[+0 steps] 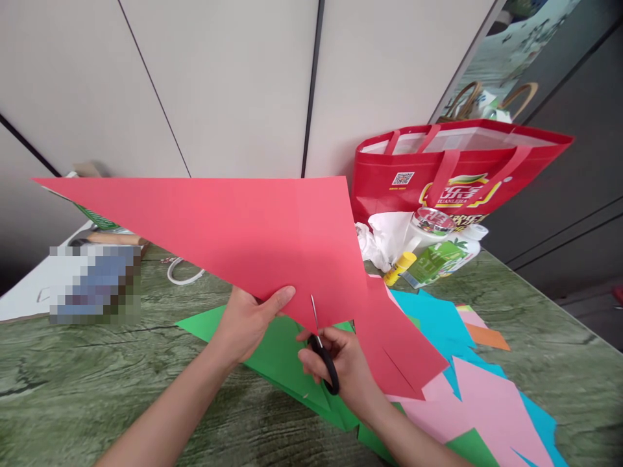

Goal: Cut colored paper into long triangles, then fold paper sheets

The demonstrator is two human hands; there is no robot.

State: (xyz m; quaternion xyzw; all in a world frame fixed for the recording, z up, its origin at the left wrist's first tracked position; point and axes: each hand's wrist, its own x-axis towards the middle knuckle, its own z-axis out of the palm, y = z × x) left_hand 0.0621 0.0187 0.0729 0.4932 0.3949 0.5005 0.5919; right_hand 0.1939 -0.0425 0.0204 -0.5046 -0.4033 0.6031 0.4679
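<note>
Between left fingers [283, 299], red paper [263, 227].

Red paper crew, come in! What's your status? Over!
Left hand gripping red paper. Right hand holding black-handled scissors, blade at the paper's lower edge. Green paper underneath, nothing seen blocking the blade.

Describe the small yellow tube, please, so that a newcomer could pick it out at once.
Find the big red bag at the back right. In front of it, the yellow tube sits between a crumpled white heap and a green-and-white container. Its slim, mostly yellow body sets it apart from both.
</note>
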